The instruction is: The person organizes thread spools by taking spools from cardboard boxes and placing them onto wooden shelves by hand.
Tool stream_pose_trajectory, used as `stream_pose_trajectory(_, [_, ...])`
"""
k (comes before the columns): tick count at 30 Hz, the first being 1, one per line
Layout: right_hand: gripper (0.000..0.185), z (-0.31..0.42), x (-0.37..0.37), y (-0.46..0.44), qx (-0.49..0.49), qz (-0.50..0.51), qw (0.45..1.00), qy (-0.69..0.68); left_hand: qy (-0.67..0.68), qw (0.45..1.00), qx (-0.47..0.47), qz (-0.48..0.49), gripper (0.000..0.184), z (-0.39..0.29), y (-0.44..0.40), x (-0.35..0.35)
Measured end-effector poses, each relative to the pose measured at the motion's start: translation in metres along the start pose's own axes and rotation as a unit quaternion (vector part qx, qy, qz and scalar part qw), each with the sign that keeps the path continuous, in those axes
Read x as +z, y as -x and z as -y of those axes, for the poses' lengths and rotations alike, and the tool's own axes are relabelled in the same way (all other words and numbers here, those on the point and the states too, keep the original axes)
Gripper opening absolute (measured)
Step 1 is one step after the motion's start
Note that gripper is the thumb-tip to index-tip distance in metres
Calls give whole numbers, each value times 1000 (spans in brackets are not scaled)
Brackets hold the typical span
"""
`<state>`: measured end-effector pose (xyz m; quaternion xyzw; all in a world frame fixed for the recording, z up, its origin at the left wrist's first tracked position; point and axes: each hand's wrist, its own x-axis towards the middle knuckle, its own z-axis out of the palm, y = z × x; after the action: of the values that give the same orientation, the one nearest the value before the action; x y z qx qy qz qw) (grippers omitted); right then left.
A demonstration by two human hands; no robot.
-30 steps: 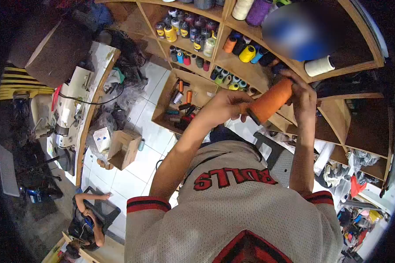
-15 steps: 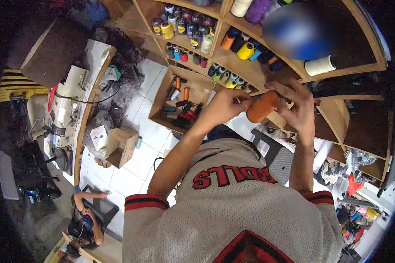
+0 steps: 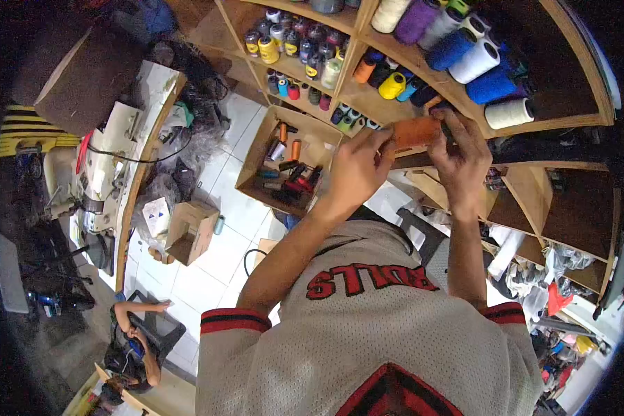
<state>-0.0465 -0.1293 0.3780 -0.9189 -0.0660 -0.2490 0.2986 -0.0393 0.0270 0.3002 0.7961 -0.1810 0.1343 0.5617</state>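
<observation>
An orange spool of thread (image 3: 414, 133) is held up in front of the wooden shelves, lying roughly level. My left hand (image 3: 359, 170) pinches its left end between thumb and fingers. At its right end, the bent fingers and thumb of my right hand (image 3: 461, 156) close around it. Below and left of my left hand is a cardboard box (image 3: 246, 161) with several small spools in it, orange, red, black and white.
Wooden shelves (image 3: 442, 73) ahead hold many thread cones, among them a yellow cone (image 3: 392, 85) and a purple cone (image 3: 416, 21). Leftward are a sewing machine (image 3: 104, 208) and a small open carton (image 3: 200, 232) on the tiled floor. Another person (image 3: 135, 347) sits at lower left.
The orange spool has turned from a steep tilt to nearly level and risen slightly. My right-hand fingers, spread before, have closed on its right end. My left hand has moved right onto its left end.
</observation>
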Motion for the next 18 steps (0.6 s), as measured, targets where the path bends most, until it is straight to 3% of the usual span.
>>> stream_pose_trajectory(4, [25, 0, 6, -2, -13, -70, 997, 26, -75, 996, 29, -35, 29, -3, 0, 4])
stream_pose_trajectory(7, [26, -2, 11, -6, 13, -105, 994, 4, -66, 998, -1, 0, 32, -10, 3, 0])
stream_pose_trajectory(12, [24, 8, 13, -18, 102, -136, 969, -182, 16, 1000, 11, -21, 21, -12, 0, 1])
stream_pose_trajectory(15, [26, 9, 7, -21, 142, -123, 957, -221, 126, 992, -4, 8, 20, -8, -7, -8])
stream_pose_trajectory(16, [27, 8, 6, -22, 167, -118, 941, -271, 237, 959, -140, 72, 20, -14, -6, -16])
stream_pose_trajectory(18, [29, 5, 6, -24, 197, -125, 900, -369, 390, 900, -180, 68, 24, -17, -8, -25])
